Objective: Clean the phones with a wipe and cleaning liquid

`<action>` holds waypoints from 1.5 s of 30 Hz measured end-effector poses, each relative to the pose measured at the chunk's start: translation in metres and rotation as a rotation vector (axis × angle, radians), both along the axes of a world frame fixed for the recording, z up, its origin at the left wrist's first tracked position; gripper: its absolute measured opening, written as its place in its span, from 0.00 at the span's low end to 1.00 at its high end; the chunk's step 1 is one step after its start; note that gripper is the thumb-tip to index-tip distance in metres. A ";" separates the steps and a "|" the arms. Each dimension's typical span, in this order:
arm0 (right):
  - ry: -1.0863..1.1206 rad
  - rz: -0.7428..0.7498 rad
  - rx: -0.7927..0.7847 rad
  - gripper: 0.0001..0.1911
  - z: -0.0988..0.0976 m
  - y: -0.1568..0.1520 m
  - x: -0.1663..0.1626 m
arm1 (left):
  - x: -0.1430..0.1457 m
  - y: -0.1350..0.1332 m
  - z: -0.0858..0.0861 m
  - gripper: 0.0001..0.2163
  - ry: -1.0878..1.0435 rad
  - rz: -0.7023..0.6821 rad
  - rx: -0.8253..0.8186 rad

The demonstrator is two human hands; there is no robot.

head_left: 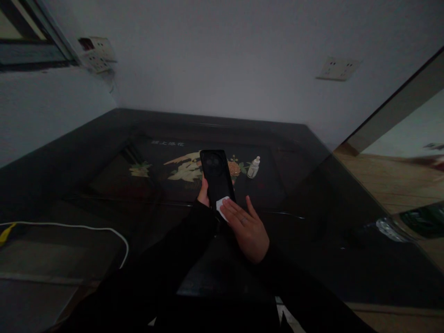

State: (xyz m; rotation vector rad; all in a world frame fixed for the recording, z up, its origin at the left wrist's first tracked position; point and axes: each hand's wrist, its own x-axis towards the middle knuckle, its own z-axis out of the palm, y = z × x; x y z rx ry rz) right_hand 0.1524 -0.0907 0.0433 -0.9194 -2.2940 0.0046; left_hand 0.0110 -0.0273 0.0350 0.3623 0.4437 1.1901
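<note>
My left hand (204,194) grips a black phone (215,175) by its lower edge and holds it up with the back and round camera bump facing me. My right hand (247,227) presses a small white wipe (222,206) against the phone's lower end with its fingers laid flat together. A small white dropper bottle (253,167) stands on the dark table just right of the phone. Both sleeves are black.
The dark glossy table (104,194) has a painted flower panel in its middle. A white cable (86,229) with a yellow end lies at the left. Wall sockets (338,68) sit on the wall behind. Wooden floor shows at the right.
</note>
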 end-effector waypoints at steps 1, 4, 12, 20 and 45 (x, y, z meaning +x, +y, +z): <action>0.002 0.001 0.003 0.20 0.003 0.004 0.005 | 0.000 0.000 0.004 0.33 -0.004 0.011 0.013; 0.182 -0.033 -0.101 0.18 0.018 0.013 0.022 | 0.002 0.001 0.014 0.34 -0.021 0.000 0.038; 0.522 -0.273 -0.103 0.18 0.034 0.023 0.039 | 0.011 -0.006 0.021 0.32 -0.059 -0.061 0.074; -0.068 0.185 0.021 0.21 0.017 0.017 0.004 | 0.007 -0.006 0.017 0.33 -0.086 -0.107 0.014; 0.890 -0.076 -0.618 0.17 0.005 0.017 0.012 | 0.016 0.007 -0.023 0.29 0.189 0.230 0.095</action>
